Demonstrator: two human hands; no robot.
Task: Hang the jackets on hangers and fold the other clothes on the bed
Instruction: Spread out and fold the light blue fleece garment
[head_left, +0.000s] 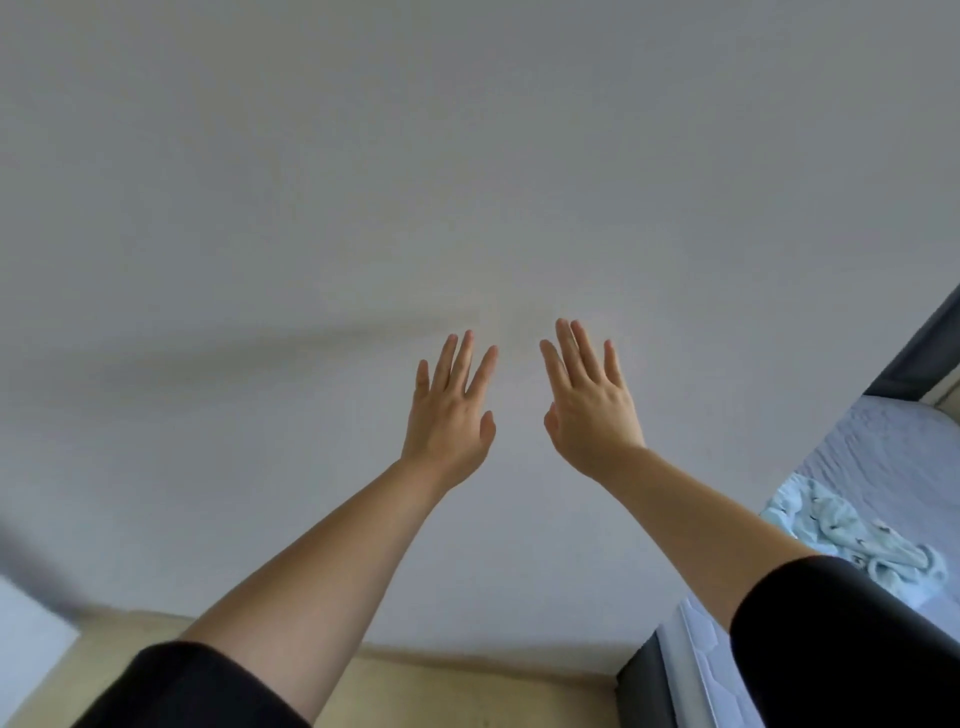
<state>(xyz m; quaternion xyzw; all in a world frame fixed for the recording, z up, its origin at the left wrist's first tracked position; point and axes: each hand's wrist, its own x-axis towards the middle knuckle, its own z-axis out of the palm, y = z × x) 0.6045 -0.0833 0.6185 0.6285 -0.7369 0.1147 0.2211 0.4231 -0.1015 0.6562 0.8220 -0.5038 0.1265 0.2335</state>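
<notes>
"Clothes (857, 540): where do they sit?"
"Crumpled, pale blue, on the bed (883, 447), well right of my right hand (589, 410) and lower, untouched."
"And your grip?"
"Both hands wide open, holding nothing. My left hand (449, 415) is raised just beside the right, not touching it, fingers straight and spread, backs toward me. Wall (467, 156) lies beyond the fingertips; contact I can't tell."

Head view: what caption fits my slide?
Bare-handed left grip and right grip, open, before a white wall; crumpled cloth on the bed.
</notes>
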